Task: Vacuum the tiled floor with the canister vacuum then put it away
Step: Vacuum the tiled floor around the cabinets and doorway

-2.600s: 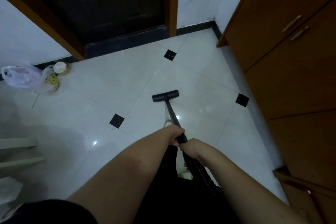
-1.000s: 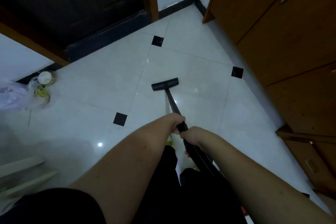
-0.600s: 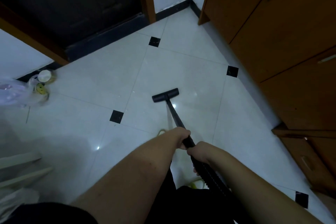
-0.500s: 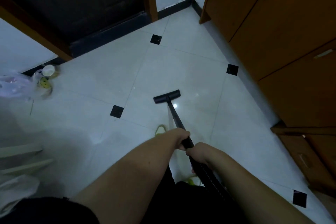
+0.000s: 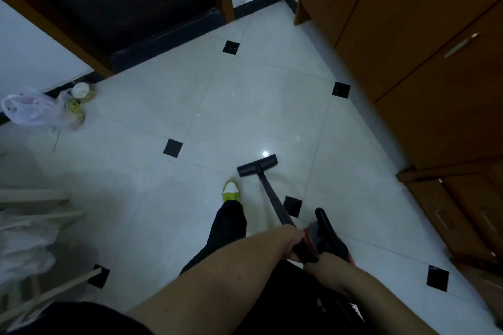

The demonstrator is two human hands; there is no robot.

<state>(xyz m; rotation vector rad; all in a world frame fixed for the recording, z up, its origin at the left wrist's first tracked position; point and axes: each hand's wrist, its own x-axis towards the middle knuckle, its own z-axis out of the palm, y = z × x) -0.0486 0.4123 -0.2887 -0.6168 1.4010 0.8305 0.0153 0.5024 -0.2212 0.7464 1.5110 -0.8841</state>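
Both hands grip the black vacuum wand (image 5: 273, 200) in the head view: the left hand (image 5: 290, 242) is wrapped around it higher up, the right hand (image 5: 324, 270) curled round it just behind. The floor nozzle (image 5: 258, 165) rests flat on the pale tiled floor (image 5: 245, 106), just ahead of a green-and-white shoe (image 5: 231, 190). A red-and-black canister vacuum (image 5: 330, 239) sits beside the hands. Wooden cabinets (image 5: 424, 49) line the right side; a plastic bag (image 5: 32, 113) lies near the dark doorway (image 5: 114, 0).
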